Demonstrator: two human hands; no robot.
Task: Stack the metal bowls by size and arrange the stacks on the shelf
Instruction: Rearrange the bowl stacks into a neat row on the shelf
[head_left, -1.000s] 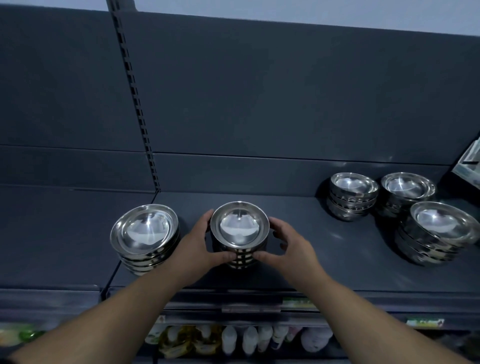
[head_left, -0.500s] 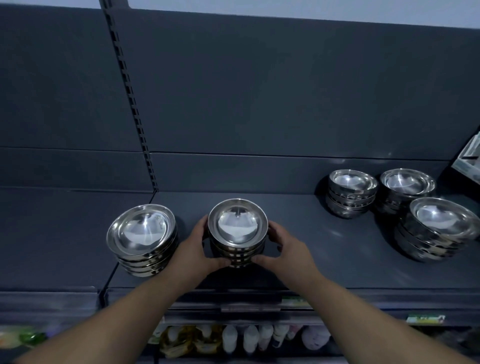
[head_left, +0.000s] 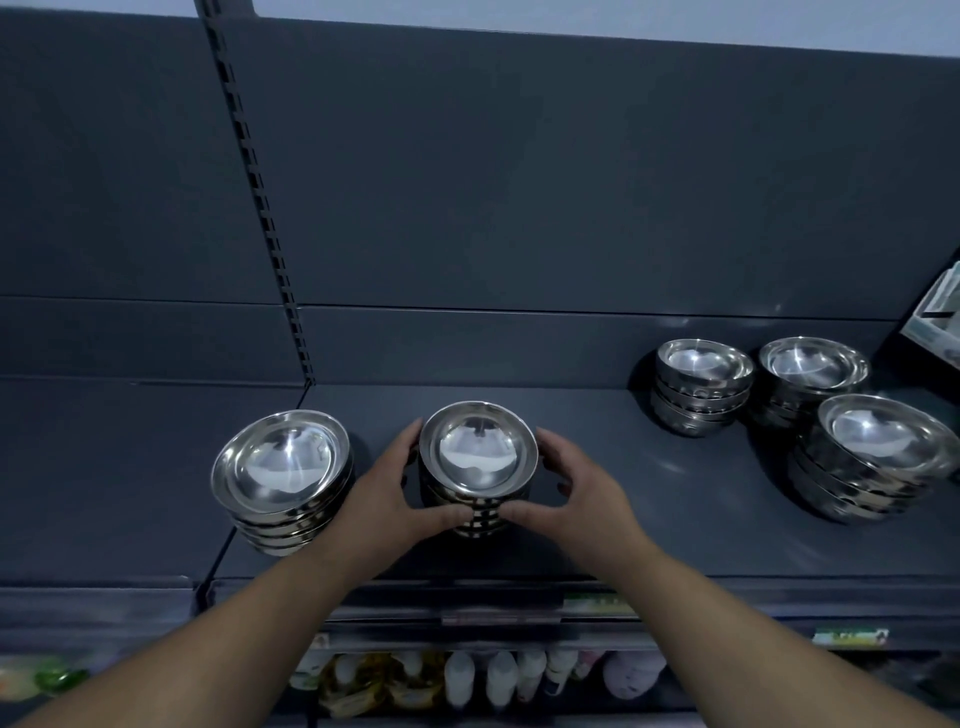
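**Desk:** What has changed at centre frame?

**Field:** Very little. Over the last second the centre stack (head_left: 478, 457) of metal bowls stays planted on the dark shelf (head_left: 649, 519), lower middle of the frame, and both hands keep to it. The left hand (head_left: 387, 499) wraps the stack's left side, thumb low at the front. The right hand (head_left: 582, 499) curls round the right side, thumb touching the base, outer fingers arched slightly off the steel. It is a narrow, two-handed hold.

**Desk:** What does that mean for the job?

**Field:** The pile looks set down and is being squared up, not carried. Release seems near, though that is a reading, not a fact.

**Desk:** What else is around?

**Field:** A wider stack (head_left: 280, 467) sits just left of the left hand, apart from the centre stack. At right, well apart, stand a small rear stack (head_left: 701, 384), a second rear stack (head_left: 810, 379) and a big front stack (head_left: 878, 457). Bottles (head_left: 498, 675) line the tier below.

**Desk:** Any obstacles?

**Field:** Only the wider stack, which crowds the left wrist.
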